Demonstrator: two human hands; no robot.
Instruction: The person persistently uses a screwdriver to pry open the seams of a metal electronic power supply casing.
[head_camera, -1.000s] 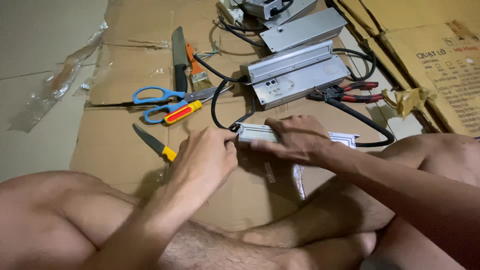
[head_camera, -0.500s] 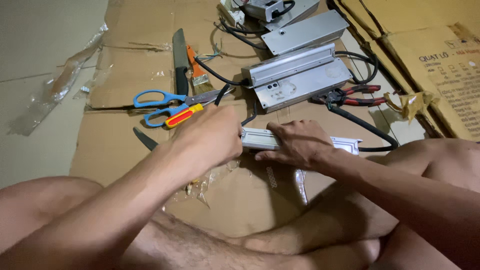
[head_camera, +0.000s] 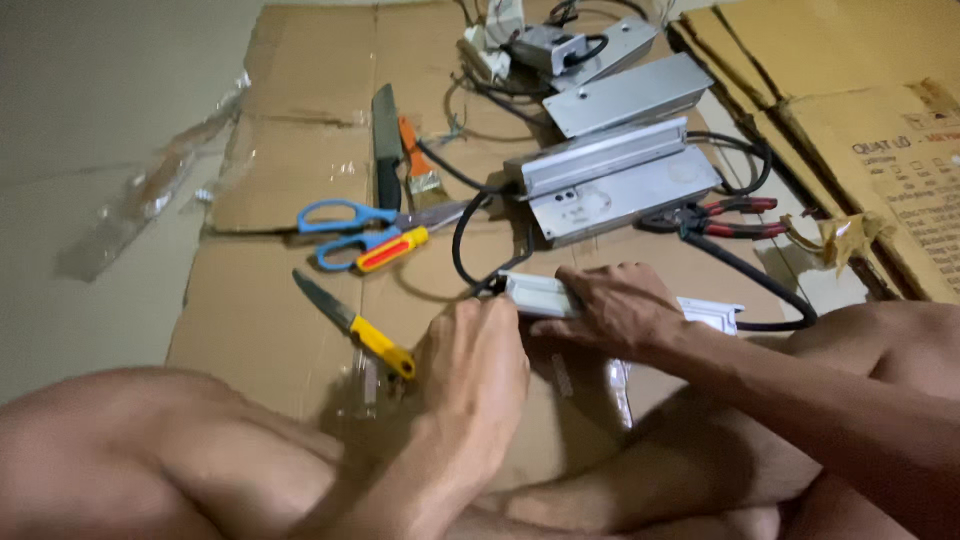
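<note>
Silver-white, a long slim metal power supply unit (head_camera: 620, 303) lies on flattened cardboard (head_camera: 260, 320) with a black cable (head_camera: 465, 235) at its left end. The right hand (head_camera: 615, 310) presses down over its middle, fingers curled around it. The left hand (head_camera: 475, 375) pinches its left end.

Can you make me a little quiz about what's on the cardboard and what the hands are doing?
1. True or false: the right hand rests on top of the long white metal box.
2. Which lies closest to the left hand? A: blue-handled scissors; B: yellow-handled utility knife; C: red-handled pliers.
3. Fill in: a black ___ curves away from the white box's left end.

Key
1. True.
2. B, just left of that hand on the flattened brown cardboard.
3. Cable.
</note>
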